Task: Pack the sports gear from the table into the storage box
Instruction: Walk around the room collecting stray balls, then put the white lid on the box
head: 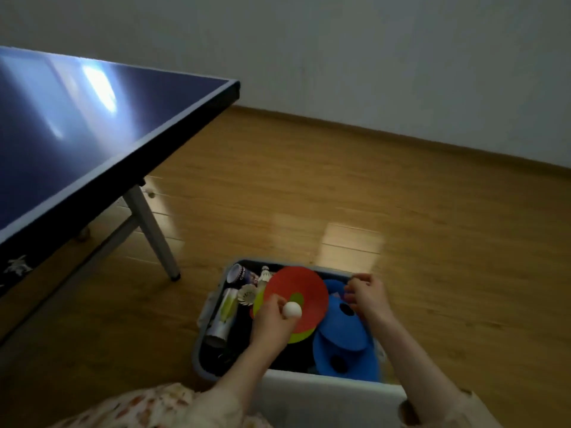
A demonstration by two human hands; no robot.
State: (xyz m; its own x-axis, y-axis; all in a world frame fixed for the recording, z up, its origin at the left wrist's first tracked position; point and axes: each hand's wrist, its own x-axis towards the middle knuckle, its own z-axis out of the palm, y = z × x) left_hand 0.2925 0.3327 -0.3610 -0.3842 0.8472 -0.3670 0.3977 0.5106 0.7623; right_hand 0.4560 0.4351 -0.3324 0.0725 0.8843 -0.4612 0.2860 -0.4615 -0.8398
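Note:
A grey storage box (204, 316) stands on the wooden floor below me. Inside lie a red disc cone (301, 288) over a lime one (299, 336), blue disc cones (343, 332), white shuttlecocks (248, 295) and shuttlecock tubes (225, 313). My left hand (273, 319) hovers over the box and pinches a white ping-pong ball (292, 310). My right hand (366, 295) is at the box's far right rim with curled fingers above the blue cones; what it holds, if anything, is hidden.
The blue table-tennis table (77, 134) fills the upper left, its grey leg (154, 233) reaching the floor left of the box. A white wall runs behind. A patterned sleeve (148, 406) shows at the bottom.

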